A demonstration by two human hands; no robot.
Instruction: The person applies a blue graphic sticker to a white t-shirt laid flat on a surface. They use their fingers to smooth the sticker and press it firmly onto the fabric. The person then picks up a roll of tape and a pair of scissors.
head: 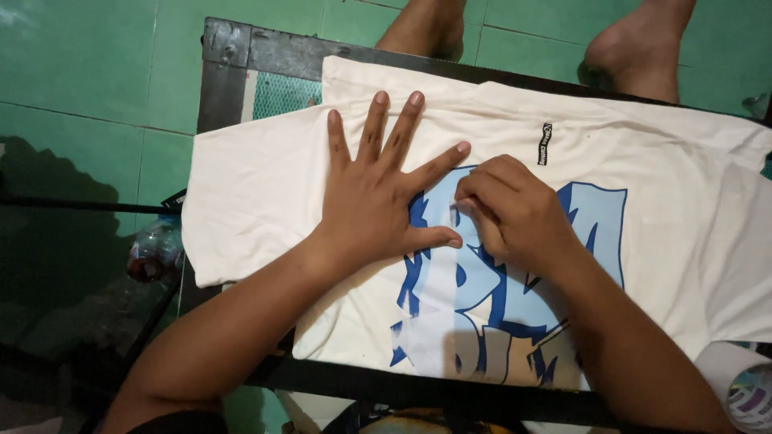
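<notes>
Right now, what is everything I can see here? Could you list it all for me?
T-shirt: one, cream with a blue and light-blue graphic print, spread flat over the table.
Label: one, small, black, on the shirt near its far edge.
Table: one, dark frame with a teal mesh patch showing at its far left corner.
Plastic bottle: one, clear, on the floor to the left of the table.
Floor tiles: many, green, around the table.
Another person's feet: two, bare, beyond the table.
Roll: one, white, lower right corner.
Left hand: fingers spread, pressed flat on the shirt.
Right hand: curled, fingertips pinching at the print.
</notes>
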